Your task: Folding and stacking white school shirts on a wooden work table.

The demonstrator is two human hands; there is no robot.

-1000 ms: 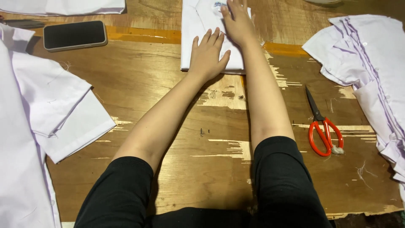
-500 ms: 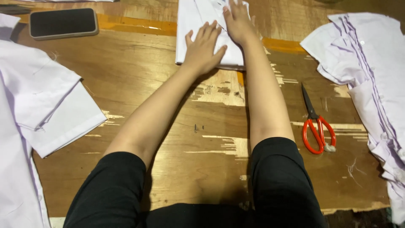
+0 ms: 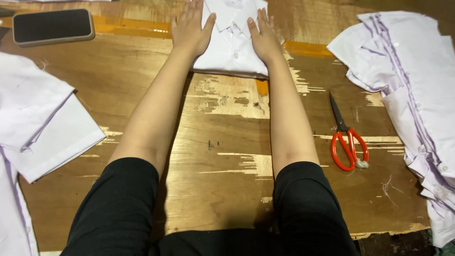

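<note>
**Both palms flat on a folded white shirt**

At the far edge of the worn plywood table (image 3: 227, 189), a folded white shirt (image 3: 231, 50) lies collar-up. Left hand (image 3: 189, 29) and right hand (image 3: 262, 38) rest open on its two sides, fingers spread, pressing, gripping nothing. Cloth looks light, soft, limp; likely to slump if lifted by one corner, so better held by both folded side edges. Red-handled scissors (image 3: 348, 142) lie right, phone (image 3: 52, 26) far left, shirt stacks (image 3: 407, 71) at either side.

The folded shirt's (image 3: 232, 45) collar end (perhaps the left fingers (image 3: 189, 9) too) runs off the top edge.
</note>
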